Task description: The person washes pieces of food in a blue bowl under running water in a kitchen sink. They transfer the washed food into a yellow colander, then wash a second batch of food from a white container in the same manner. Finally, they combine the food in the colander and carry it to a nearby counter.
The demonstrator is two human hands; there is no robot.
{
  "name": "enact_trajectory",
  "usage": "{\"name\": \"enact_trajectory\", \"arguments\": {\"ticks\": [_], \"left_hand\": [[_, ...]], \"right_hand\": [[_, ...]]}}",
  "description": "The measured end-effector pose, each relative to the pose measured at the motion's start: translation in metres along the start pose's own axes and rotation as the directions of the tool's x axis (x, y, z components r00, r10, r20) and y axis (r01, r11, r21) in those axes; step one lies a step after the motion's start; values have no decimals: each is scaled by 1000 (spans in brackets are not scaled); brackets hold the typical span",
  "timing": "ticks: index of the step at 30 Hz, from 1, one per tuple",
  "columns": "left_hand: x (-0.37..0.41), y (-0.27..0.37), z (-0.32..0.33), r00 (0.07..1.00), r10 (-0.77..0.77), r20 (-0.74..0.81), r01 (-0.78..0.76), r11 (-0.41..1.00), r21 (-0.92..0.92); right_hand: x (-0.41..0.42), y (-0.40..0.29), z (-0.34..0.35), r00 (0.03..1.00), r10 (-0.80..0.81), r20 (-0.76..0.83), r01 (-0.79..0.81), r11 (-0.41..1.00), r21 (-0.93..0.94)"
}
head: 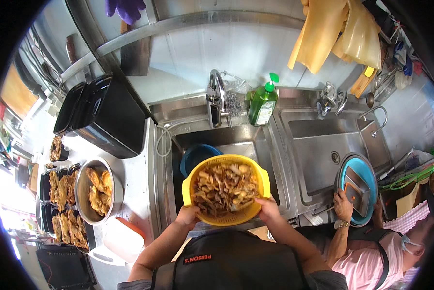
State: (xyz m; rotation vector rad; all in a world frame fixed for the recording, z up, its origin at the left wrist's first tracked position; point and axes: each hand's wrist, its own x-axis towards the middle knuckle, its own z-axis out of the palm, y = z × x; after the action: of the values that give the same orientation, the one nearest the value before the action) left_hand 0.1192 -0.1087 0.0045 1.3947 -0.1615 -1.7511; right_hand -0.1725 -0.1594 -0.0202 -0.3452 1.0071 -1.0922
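A yellow plastic colander (186, 190) full of brown, cooked-looking food pieces (226, 185) is held in front of me, over the near part of a steel sink (275, 145). My left hand (188, 216) grips its left handle side. On the right rim, the thumb of my right hand (267, 207) lies over the edge near the food. Behind the colander, a blue plastic bowl (198, 153) sits partly hidden in the sink. A chrome faucet (217, 98) and a green pump bottle (263, 105) stand at the sink's back edge.
A co-worker (373, 239) at the right holds stacked basins (371, 188) beside a second sink (318, 159). On the left counter are a steel bowl (117, 192) of browned poultry pieces, black trays (90, 232) of similar pieces, black containers (119, 119) and a white-and-orange board (124, 239).
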Motion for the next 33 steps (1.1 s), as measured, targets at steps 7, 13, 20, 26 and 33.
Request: {"name": "enact_trajectory", "arguments": {"ticks": [7, 13, 20, 26, 33], "left_hand": [[-27, -5, 1, 982, 143, 125, -135, 988, -74], [-37, -12, -5, 957, 235, 171, -208, 965, -162], [-55, -9, 2, 956, 261, 132, -229, 949, -217], [-64, -5, 1, 971, 198, 135, -167, 964, -209], [-69, -5, 2, 972, 184, 144, -150, 964, -219]], "right_hand": [[-19, -5, 8, 990, -102, 94, 99, 995, 31], [-33, -22, 19, 987, -112, 112, 116, 993, -34], [-46, -39, 35, 973, -173, 150, 192, 974, -122], [-68, -68, 67, 971, -176, 164, 212, 949, -235], [-78, -86, 80, 962, -168, 217, 243, 889, -387]]}}
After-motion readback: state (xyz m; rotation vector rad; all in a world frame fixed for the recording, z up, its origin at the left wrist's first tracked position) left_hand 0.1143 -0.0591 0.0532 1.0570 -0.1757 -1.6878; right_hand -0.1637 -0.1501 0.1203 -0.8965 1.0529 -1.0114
